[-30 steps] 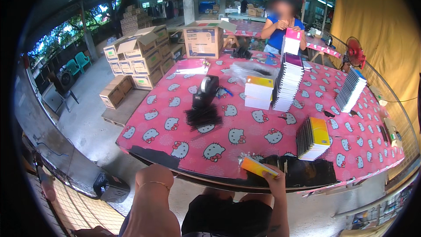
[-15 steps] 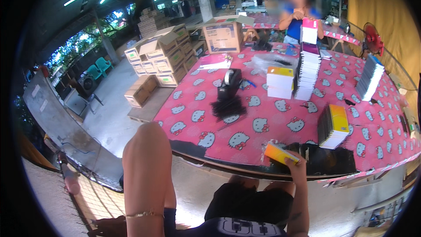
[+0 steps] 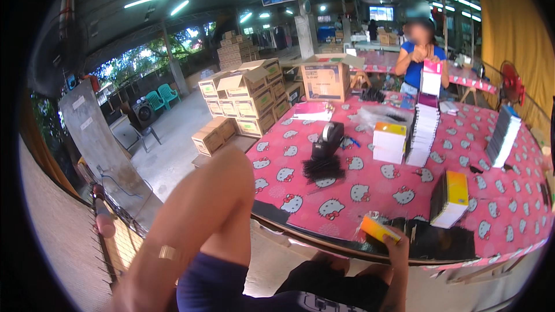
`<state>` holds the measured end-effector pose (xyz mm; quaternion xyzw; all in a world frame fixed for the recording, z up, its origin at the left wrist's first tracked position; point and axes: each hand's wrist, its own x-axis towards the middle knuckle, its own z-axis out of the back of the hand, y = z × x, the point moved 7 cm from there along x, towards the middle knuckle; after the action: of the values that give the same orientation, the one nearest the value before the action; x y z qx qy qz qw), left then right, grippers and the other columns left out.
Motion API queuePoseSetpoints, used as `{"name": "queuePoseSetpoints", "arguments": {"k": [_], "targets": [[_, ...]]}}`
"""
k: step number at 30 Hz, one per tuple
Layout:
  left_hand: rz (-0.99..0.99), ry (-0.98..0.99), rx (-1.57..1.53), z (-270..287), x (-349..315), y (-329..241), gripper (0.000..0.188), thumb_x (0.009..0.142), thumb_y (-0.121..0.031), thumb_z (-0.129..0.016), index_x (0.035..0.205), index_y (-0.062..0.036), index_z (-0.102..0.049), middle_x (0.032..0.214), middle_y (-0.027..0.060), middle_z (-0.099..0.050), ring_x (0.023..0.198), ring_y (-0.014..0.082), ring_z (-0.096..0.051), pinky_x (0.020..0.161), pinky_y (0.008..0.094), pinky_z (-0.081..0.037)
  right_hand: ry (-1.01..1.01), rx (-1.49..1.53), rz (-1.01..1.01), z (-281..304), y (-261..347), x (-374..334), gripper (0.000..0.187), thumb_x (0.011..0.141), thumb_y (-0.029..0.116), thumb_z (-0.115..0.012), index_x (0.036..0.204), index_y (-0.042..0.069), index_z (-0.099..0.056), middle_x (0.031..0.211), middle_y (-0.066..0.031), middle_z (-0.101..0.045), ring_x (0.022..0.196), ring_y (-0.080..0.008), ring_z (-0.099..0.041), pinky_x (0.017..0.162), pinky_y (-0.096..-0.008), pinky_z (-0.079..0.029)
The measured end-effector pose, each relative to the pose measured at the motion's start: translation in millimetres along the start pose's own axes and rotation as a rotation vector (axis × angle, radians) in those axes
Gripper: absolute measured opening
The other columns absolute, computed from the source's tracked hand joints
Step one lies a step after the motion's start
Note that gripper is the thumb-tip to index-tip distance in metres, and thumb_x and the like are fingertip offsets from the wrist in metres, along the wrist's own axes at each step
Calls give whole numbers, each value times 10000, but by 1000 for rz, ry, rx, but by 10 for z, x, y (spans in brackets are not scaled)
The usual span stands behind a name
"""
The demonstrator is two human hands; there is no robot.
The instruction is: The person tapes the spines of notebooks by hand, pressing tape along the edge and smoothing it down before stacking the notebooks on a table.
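Note:
My right hand is closed around one end of a yellow-orange notebook at the table's near edge, over a dark patch. My left arm is raised and bent close to the camera, with its elbow up. A bracelet shows on its wrist, and my left hand is blurred at the lower left, fingers not visible. Right of the held notebook stands a stack of spiral-bound notebooks with a yellow cover. A black tape dispenser and a pile of thin black strands lie farther in.
The pink patterned tablecloth also bears a tall notebook stack, a yellow-topped stack and a blue-topped stack. Cartons are piled left; an open box stands behind. A person works across the table beside a red fan.
The view has shifted, so the table sits lower and farther right. My left arm has swung, its wrist now farther left and higher. My right hand keeps the notebook at the table edge.

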<state>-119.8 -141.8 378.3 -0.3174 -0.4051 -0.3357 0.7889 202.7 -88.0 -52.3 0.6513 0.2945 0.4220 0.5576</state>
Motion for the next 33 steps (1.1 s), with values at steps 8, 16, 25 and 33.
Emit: {"name": "queuePoseSetpoints", "arguments": {"k": [8,16,25,33], "targets": [[693,-51,948,538,-2834,3246,631,898,-245,-704,1452,-51,-472,1291,271,-573,1166,421,-600,967,476,-506,96,14,-13,-230,-10,42,302,913,105,-692,1172,-52,-682,1044,-64,-700,961,-124,-621,878,-266,-493],[1032,207,1056,155,-4034,3881,382,935,-130,-635,1312,-95,-590,1213,134,-619,1033,346,-656,837,453,-559,63,-91,-54,-119,74,29,279,902,44,-689,1170,-33,-699,1042,-76,-723,961,-113,-629,879,-267,-495],[1000,-532,341,-648,-3378,3270,332,1019,-142,-565,1336,-40,-562,1123,132,-613,865,250,-646,843,314,-512,13,-51,-66,-182,163,103,272,911,80,-716,1153,-42,-696,1073,-98,-711,986,-141,-640,897,-281,-495],[1453,-374,-224,-1293,-3190,3122,468,1108,-265,-401,1485,13,-390,1134,89,-613,1068,132,-596,937,286,-472,-18,-47,-108,-23,121,-1,269,921,73,-708,1163,-45,-692,1069,-89,-711,990,-140,-640,905,-277,-494]]}}
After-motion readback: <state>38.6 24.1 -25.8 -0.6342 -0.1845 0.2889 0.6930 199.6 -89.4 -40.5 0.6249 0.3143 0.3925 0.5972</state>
